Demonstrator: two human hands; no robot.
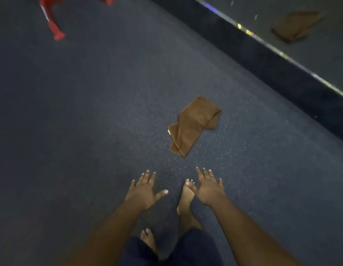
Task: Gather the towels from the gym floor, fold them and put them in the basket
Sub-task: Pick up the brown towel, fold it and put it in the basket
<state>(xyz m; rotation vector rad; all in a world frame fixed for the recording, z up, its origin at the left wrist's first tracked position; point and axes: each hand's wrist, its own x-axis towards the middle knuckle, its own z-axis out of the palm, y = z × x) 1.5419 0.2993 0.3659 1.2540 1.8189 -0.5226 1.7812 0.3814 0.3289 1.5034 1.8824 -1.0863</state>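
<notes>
Both my left hand (142,194) and right hand (209,189) spread empty, towel (193,124) beyond fingertips; snatching one layer risks it unravelling.

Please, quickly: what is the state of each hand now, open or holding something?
Left hand: open, fingers spread, holding nothing.
Right hand: open, fingers spread, holding nothing; the brown towel lies untouched on the floor ahead.

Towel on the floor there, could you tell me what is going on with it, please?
A person is reaching both open hands, left hand and right hand, toward a crumpled brown towel lying on the dark floor. Neither hand touches it yet. Its reflection shows in the wall mirror. No basket is in view.
</notes>
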